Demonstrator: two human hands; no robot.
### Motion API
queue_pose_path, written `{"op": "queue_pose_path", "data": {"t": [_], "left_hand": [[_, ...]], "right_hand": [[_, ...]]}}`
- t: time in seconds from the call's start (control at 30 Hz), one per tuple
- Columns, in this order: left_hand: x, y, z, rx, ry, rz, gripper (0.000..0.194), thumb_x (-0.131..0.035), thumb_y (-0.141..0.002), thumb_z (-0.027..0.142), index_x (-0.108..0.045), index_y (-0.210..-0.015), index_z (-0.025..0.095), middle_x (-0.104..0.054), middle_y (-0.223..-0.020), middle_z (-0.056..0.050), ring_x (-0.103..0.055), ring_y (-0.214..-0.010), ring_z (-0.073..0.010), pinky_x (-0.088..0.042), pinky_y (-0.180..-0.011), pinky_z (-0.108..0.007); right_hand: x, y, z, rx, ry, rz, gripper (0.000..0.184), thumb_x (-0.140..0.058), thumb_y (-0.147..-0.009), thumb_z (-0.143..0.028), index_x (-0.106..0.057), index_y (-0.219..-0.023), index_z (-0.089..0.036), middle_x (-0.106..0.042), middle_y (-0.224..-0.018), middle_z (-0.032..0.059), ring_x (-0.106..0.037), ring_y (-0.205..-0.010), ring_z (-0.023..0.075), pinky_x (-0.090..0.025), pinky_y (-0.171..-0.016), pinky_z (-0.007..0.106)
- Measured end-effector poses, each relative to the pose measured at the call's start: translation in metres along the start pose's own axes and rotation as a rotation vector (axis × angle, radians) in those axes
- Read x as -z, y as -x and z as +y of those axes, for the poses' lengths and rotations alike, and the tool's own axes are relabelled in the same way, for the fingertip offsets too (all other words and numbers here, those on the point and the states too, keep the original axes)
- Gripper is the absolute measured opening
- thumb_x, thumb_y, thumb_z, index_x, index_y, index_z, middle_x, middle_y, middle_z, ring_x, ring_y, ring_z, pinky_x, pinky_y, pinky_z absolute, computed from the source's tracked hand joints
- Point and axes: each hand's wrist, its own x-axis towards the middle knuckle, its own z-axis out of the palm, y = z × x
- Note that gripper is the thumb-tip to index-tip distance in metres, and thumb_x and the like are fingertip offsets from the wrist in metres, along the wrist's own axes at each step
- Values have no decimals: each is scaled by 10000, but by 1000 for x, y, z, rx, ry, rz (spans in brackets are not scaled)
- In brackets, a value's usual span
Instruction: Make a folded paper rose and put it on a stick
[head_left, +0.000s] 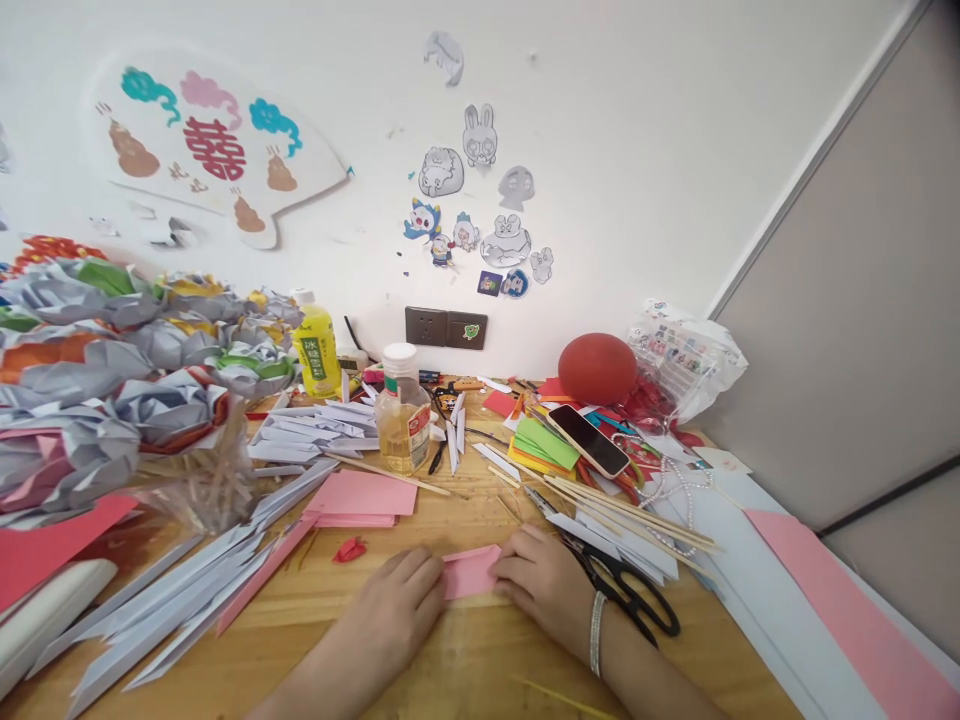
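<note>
A small pink paper rectangle [469, 574] lies on the wooden table, with a fold along its upper edge. My left hand [401, 602] has its curled fingers closed on the left end of the paper. At the other end, my right hand [541, 578] pinches the paper; its wrist wears a silver bracelet [596, 634]. Black-handled scissors [630, 588] lie just right of my right hand. A stack of pink paper sheets [367, 497] is beyond my left hand, near a crumpled red scrap [349, 550].
Folded white paper strips [187, 590] spread across the left, below many paper flowers [75, 400]. A bottle of amber liquid [405, 420] and a yellow bottle [316, 345] stand behind. Rightward are wooden sticks [637, 512], a phone [589, 440] and a red balloon [597, 369].
</note>
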Motion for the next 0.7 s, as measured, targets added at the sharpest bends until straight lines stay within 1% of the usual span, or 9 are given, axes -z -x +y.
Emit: {"op": "queue_pose_path", "data": {"t": [0.1, 0.23, 0.33, 0.43, 0.53, 0.63, 0.7], "left_hand": [[0, 0, 1, -8, 16, -12, 299, -324, -956, 160, -579, -799, 165, -606, -773, -41, -546, -719, -177, -479, -662, -278], [0, -1, 0, -11, 35, 7, 337, -299, -958, 145, -561, -747, 166, -592, -733, -37, -541, -699, -174, -465, -650, -273], [-1, -2, -2, 48, 47, 18, 371, -279, -957, 144, -556, -711, 168, -601, -733, -39, -539, -683, -175, -454, -623, -275], [-2, -2, -5, 100, 49, 48, 358, -319, -943, 164, -558, -677, 169, -597, -709, -43, -536, -656, -178, -439, -591, -278], [-2, -2, -6, 126, 63, 57, 346, -337, -929, 156, -570, -673, 168, -598, -687, -43, -541, -638, -178, -440, -585, -279], [0, -4, -5, 199, 140, 36, 334, -364, -921, 179, -583, -668, 177, -606, -688, -38, -558, -648, -180, -448, -584, -274], [3, -6, -4, 260, 205, 15, 314, -394, -910, 202, -586, -662, 183, -612, -693, -36, -570, -660, -181, -456, -586, -272]], "right_hand": [[2, -1, 0, 22, 23, -10, 104, -543, -894, -204, -640, -862, -184, -631, -810, 22, -528, -749, 167, -457, -673, 296], [3, -1, -2, 78, 140, -16, 191, -481, -926, -206, -626, -805, -175, -621, -745, 32, -499, -687, 171, -436, -614, 302], [5, -2, -2, 86, 134, -24, 188, -478, -930, -230, -616, -814, -176, -614, -736, 34, -505, -705, 175, -440, -631, 307], [6, -2, -3, 72, 98, -22, 188, -468, -933, -219, -600, -804, -186, -611, -741, 31, -510, -719, 174, -443, -649, 308], [3, -2, -4, 8, 68, -2, 168, -482, -911, -179, -589, -782, -188, -608, -760, 29, -507, -726, 175, -440, -665, 317], [-1, -2, -9, -116, 6, 8, 65, -567, -840, -174, -589, -784, -199, -595, -796, 20, -514, -773, 183, -431, -697, 326], [-4, -2, -12, -211, -39, 36, 70, -616, -780, -147, -585, -752, -203, -589, -793, 9, -520, -786, 184, -422, -698, 321]]}}
